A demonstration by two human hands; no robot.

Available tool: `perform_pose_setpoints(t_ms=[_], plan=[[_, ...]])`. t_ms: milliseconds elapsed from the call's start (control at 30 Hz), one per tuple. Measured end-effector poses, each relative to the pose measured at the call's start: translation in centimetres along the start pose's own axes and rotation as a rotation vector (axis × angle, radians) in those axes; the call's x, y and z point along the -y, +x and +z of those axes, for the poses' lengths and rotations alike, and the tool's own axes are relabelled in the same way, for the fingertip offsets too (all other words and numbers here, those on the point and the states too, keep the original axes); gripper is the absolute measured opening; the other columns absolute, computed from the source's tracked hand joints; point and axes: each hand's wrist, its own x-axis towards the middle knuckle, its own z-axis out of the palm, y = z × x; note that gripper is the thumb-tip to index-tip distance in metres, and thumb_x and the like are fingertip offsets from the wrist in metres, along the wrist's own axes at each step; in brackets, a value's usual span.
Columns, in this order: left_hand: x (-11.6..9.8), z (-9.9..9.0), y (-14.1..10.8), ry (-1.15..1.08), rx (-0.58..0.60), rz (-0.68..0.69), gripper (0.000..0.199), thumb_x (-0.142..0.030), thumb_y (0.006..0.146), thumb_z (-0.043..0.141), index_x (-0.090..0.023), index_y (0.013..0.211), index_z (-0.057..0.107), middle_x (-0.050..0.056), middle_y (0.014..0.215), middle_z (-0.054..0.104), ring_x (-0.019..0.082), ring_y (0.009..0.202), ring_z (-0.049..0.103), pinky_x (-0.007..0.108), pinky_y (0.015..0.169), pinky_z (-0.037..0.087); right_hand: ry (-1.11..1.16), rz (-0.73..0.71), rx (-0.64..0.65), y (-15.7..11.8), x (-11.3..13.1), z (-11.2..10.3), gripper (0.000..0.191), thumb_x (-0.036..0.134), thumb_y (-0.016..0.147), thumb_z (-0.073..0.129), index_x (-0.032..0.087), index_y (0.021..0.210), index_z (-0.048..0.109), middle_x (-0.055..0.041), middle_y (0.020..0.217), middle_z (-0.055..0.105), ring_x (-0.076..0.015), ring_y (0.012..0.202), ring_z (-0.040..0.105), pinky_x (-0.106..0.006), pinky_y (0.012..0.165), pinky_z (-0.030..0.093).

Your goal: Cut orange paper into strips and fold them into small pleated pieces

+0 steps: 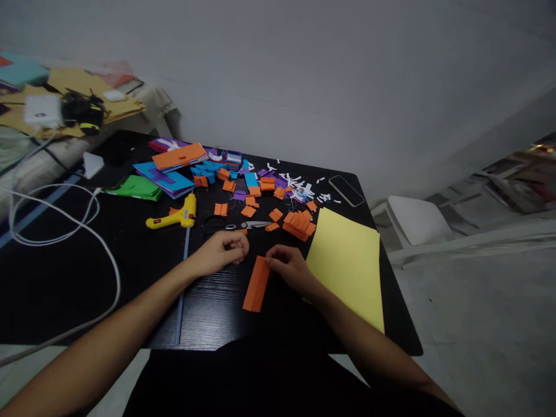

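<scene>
My left hand (223,252) rests on the black table with its fingers curled; whether anything is inside them is hidden. Just right of it, my right hand (289,265) pinches the top end of a creased orange paper strip (256,285), which slants down toward the table's front edge. Scissors (254,225) lie behind my hands. Small folded orange pieces (299,223) are heaped behind my right hand, and more orange, blue and purple pieces are scattered farther back. Yellow sheets (347,260) lie partly beneath my right forearm.
A yellow glue gun (185,214) lies left of the scissors. Behind it are green paper (138,187) and stacked coloured papers (180,157). White scraps (299,188) and a phone (346,191) lie at the back right. A white cable (113,263) loops across the left side.
</scene>
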Motion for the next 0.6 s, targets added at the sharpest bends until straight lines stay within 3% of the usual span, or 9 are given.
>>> perform_pose_setpoints(t_ms=[133, 300, 600], plan=[[-0.1, 0.9, 0.0, -0.014, -0.007, 0.006, 0.013, -0.027, 0.084, 0.063, -0.015, 0.081, 0.063, -0.001, 0.067, 0.062, 0.012, 0.062, 0.056, 0.024, 0.063, 0.043, 0.016, 0.018, 0.06, -0.1, -0.2, 0.3, 0.017, 0.035, 0.079, 0.071, 0.018, 0.076, 0.065, 0.0028, 0.064, 0.062, -0.0126, 0.058, 0.057, -0.025, 0.06, 0.047], [0.1, 2.1, -0.1, 0.056, 0.043, 0.005, 0.015, -0.029, 0.084, 0.063, -0.014, 0.081, 0.065, -0.005, 0.064, 0.051, 0.01, 0.059, 0.045, 0.022, 0.058, 0.034, -0.016, 0.033, 0.085, -0.3, -0.2, 0.5, 0.021, 0.037, 0.079, 0.075, 0.018, 0.077, 0.067, 0.0023, 0.065, 0.064, -0.0126, 0.058, 0.059, -0.025, 0.06, 0.047], [0.5, 2.1, -0.1, 0.048, 0.115, -0.025, 0.009, -0.023, 0.082, 0.06, -0.015, 0.08, 0.064, -0.005, 0.063, 0.05, 0.01, 0.059, 0.043, 0.021, 0.056, 0.032, 0.005, 0.038, 0.089, -0.4, -0.4, 0.6, 0.019, 0.034, 0.078, 0.077, 0.017, 0.077, 0.068, 0.003, 0.065, 0.064, -0.0112, 0.057, 0.058, -0.024, 0.059, 0.047]])
